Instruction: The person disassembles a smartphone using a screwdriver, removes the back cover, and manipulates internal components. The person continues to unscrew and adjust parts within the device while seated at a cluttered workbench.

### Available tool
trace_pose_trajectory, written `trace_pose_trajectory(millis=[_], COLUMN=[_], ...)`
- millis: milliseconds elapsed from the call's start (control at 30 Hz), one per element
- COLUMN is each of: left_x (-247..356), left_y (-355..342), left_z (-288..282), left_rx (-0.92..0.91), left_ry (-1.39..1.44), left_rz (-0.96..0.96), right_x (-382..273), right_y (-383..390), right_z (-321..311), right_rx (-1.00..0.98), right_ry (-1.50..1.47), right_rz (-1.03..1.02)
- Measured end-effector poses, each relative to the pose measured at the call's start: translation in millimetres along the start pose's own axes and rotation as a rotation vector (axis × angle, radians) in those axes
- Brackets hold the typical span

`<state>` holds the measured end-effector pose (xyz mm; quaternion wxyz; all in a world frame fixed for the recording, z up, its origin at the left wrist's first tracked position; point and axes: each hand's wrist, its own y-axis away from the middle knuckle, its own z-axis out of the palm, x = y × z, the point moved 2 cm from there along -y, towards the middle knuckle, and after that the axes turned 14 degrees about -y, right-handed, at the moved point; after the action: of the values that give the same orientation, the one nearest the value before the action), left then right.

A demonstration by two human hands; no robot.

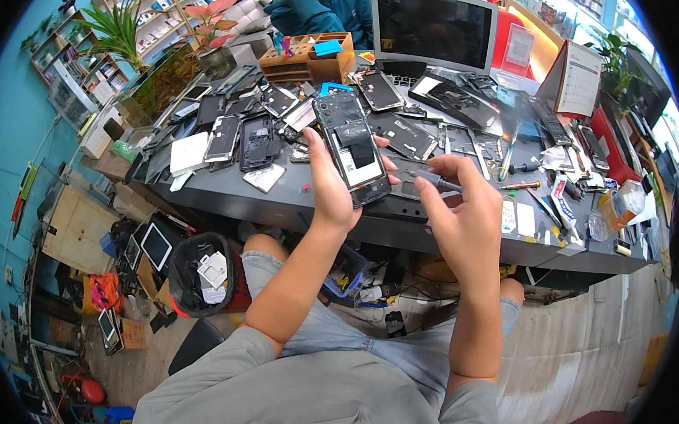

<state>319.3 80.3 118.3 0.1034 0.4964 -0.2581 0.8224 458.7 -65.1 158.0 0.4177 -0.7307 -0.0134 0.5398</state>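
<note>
My left hand (332,182) is closed around an opened smartphone (349,139), its thumb along one side and fingertips on the other. The phone is tilted, with its back cover off and a white-labelled battery and dark inner parts showing. Just to the right, my right hand (466,211) pinches a small dark screwdriver (442,183) between thumb and fingers. It is apart from the phone, and its tip is too small to make out. Below both hands lies a dark flat plate (409,204) on the bench edge.
Phone screens and housings (259,142) crowd the grey bench (279,201). Behind stand a wooden organizer (305,57) and a laptop (433,29); a person in a teal sleeve (311,15) sits beyond. Hand tools (521,185) lie at right. A lined bin (206,274) stands below left.
</note>
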Motion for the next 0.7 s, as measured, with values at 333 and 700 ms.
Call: trace_pose_trajectory(millis=[333, 700], left_x=[3.3, -7.8], left_y=[16.6, 13.7], left_z=[-6.7, -9.8], left_rx=[-0.079, 0.003], left_ry=[-0.220, -0.294], left_rz=[-0.149, -0.129], right_x=[27.4, 32.2], right_y=[1.4, 5.3], right_z=[9.6, 15.3], right_rx=[-0.025, 0.052], right_ry=[0.066, 0.021], right_rz=[-0.004, 0.031])
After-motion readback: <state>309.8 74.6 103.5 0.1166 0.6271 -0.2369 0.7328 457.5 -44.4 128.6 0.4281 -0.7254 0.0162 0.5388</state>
